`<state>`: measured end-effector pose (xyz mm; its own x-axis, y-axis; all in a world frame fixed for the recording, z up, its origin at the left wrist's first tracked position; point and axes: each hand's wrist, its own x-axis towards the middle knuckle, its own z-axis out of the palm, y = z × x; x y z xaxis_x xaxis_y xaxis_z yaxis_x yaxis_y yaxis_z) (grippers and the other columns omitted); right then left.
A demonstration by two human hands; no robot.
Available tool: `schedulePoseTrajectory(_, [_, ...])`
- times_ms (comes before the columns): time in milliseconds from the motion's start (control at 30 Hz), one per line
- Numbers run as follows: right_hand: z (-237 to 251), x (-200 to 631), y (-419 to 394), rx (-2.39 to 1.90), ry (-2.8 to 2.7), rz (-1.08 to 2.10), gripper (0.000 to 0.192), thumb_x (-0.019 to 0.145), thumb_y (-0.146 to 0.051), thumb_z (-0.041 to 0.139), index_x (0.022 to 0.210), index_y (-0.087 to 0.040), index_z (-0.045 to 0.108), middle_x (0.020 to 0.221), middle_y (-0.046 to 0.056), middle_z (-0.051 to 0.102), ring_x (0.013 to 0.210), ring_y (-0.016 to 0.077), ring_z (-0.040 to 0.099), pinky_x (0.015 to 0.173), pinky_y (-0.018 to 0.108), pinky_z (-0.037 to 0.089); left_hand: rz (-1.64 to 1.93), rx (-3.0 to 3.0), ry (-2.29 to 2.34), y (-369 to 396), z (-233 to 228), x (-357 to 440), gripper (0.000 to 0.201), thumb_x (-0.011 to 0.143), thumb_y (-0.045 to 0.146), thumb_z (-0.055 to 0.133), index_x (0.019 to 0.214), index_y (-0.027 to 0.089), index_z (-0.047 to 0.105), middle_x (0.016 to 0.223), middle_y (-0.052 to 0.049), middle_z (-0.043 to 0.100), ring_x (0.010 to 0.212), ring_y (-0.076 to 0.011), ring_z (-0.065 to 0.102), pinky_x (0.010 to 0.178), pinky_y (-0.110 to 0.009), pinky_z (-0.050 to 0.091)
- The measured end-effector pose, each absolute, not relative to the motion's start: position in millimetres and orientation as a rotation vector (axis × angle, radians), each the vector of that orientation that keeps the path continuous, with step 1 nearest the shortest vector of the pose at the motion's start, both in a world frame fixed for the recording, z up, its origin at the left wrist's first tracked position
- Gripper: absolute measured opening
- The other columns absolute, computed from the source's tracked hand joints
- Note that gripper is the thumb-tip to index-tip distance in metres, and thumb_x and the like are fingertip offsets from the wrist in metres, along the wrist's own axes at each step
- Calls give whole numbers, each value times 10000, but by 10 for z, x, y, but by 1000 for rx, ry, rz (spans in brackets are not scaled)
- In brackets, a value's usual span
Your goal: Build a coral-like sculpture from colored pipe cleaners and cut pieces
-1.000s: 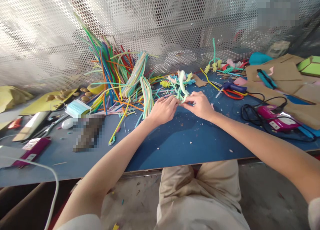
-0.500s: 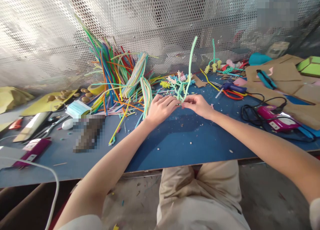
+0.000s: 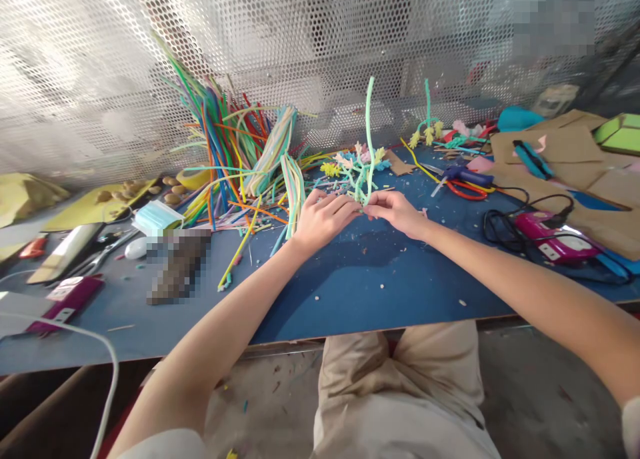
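Two bare hands are meeting over the middle of the blue table (image 3: 350, 292), a little toward its far edge. The left hand (image 3: 323, 219) is curling its fingers inward and pinching the lower end of a mint-green pipe cleaner (image 3: 369, 132); the right hand (image 3: 397, 212) is closing its fingertips on the same end from the other side, so both are gripping it together, fingertips almost touching. The pipe cleaner is standing nearly upright from the pinch, rising in front of the perforated metal screen (image 3: 320, 39) that is lining the far edge. Just behind the hands a small cluster of pastel pipe-cleaner flowers (image 3: 353, 162) is lying on the table. A large heap of coloured pipe cleaners (image 3: 235, 152) is leaning against the screen toward the far left of the hands. A pair of red-handled scissors (image 3: 463, 182) is lying toward the far right, and a pink glue gun (image 3: 550, 239) with its black cord is resting near the right edge, beside sheets of brown cardboard (image 3: 565, 159). A light-blue face mask (image 3: 156, 216) and a purple glue gun (image 3: 65, 299) are sitting toward the left edge.
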<state>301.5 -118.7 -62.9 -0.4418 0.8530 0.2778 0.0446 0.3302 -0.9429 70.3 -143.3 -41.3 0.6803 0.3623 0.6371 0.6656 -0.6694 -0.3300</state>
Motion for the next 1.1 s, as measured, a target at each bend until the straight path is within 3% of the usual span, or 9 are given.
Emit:
schedulePoseTrajectory(133, [-622, 3019, -1174, -790, -1770, 1164, 378, 818, -569, 800, 832, -212, 678, 752, 11, 685, 724, 174, 584, 703, 337, 419, -768, -2344, -803, -1424, -426, 704, 148, 1073, 326, 585, 1130, 259, 705, 1082, 1, 807, 916, -164, 742, 833, -385, 402])
schedulePoseTrajectory(367, [-578, 3052, -1163, -811, -1873, 889, 397, 839, -599, 775, 811, -208, 708, 743, 4, 663, 668, 148, 495, 656, 323, 370, -745, -2362, -841, -1445, -404, 712, 153, 1074, 326, 573, 1100, 286, 718, 1104, 23, 804, 916, -160, 737, 846, -395, 403])
schedulePoseTrajectory(667, [-588, 3061, -1146, -828, -1892, 928, 431, 837, -633, 764, 841, -204, 716, 731, -2, 641, 659, 147, 466, 650, 317, 361, -707, -2413, -926, -1467, -396, 733, 197, 1077, 321, 544, 1134, 291, 730, 1153, -9, 801, 959, -183, 736, 875, -410, 415])
schedulePoseTrajectory(900, [-651, 3085, -1132, -805, -1993, 736, 284, 922, -500, 721, 882, -218, 723, 779, 11, 678, 693, 180, 534, 700, 332, 392, -731, -2467, -1000, -1473, -387, 765, 209, 1066, 345, 559, 1047, 264, 750, 1059, -14, 806, 947, -187, 728, 839, -390, 430])
schedulePoseTrajectory(1100, [-623, 3100, -1138, -769, -2124, 436, 154, 978, -380, 659, 957, -249, 738, 911, 45, 729, 833, 227, 602, 849, 377, 405, -938, -2589, -1157, -1460, -399, 792, 190, 1022, 355, 619, 953, 249, 760, 970, 8, 798, 870, -166, 730, 772, -326, 483])
